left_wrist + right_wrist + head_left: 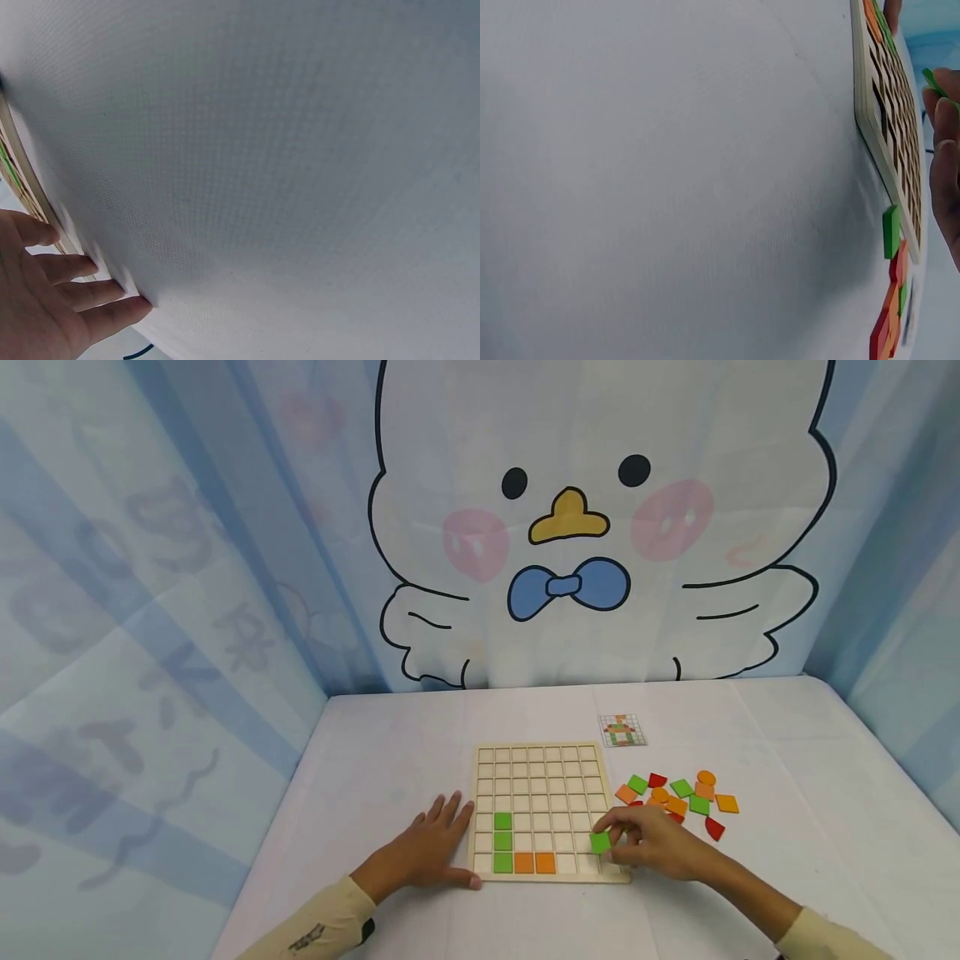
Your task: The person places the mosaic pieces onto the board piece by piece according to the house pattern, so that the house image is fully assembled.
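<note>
A wooden grid board (552, 786) lies on the table. Three green square tiles (502, 841) form a column in its lower left, and two orange square tiles (535, 862) continue the bottom row to the right. My right hand (651, 842) pinches another green square tile (600, 842) between thumb and fingers, above the board's lower right cells; the right wrist view shows this tile (931, 78) raised off the grid. My left hand (426, 853) rests at the board's left edge with fingers spread and fairly straight, also visible in the left wrist view.
Loose tiles (699, 805) in green, orange, red and yellow-orange, some round or wedge-shaped, lie scattered right of the board. A small pattern card (622, 730) sits behind them. Behind the table hangs a curtain (570, 635) with a cartoon bird.
</note>
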A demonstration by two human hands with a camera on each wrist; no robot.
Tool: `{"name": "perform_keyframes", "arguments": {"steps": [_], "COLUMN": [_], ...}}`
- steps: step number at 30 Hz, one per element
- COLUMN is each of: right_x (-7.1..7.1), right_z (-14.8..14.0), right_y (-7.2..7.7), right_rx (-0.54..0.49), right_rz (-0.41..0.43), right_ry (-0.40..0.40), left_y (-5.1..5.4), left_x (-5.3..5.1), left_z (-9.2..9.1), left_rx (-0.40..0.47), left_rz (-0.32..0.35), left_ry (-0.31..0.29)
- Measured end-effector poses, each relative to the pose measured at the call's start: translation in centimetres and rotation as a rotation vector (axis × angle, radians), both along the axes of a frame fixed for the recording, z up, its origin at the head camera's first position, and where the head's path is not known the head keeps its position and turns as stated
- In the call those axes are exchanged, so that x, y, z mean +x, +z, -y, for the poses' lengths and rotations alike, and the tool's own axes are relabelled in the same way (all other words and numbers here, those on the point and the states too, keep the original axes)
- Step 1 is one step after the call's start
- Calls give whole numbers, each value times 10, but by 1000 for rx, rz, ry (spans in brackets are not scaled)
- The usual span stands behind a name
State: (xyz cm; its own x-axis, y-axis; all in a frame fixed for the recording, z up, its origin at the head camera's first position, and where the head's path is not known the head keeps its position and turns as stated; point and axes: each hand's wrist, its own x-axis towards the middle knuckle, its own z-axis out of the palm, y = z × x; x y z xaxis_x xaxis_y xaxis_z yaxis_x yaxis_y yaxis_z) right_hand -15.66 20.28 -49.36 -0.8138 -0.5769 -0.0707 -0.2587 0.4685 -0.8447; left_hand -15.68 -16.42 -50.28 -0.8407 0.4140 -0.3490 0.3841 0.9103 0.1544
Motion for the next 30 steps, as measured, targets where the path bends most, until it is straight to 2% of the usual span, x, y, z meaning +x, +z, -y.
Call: {"name": "perform_keyframes", "arguments": {"steps": [3,10,21,30], "right_x": [1,3,8,11], "right_z": [7,22,38,47], "right_y": [-1,-6,-13,-10], "right_rx": [-10,-2,7,47], "right_rz": [-5,44,-18,4], "right_ry": [-7,-30,-35,-62], "left_y": [0,0,1,3], "left_x": [-1,-1,0,1], "left_z": [0,0,1,0], "left_rx": [-1,7,-1,11], "left_rz": [-6,6,12,12], "left_ry": [-4,0,3,1]}}
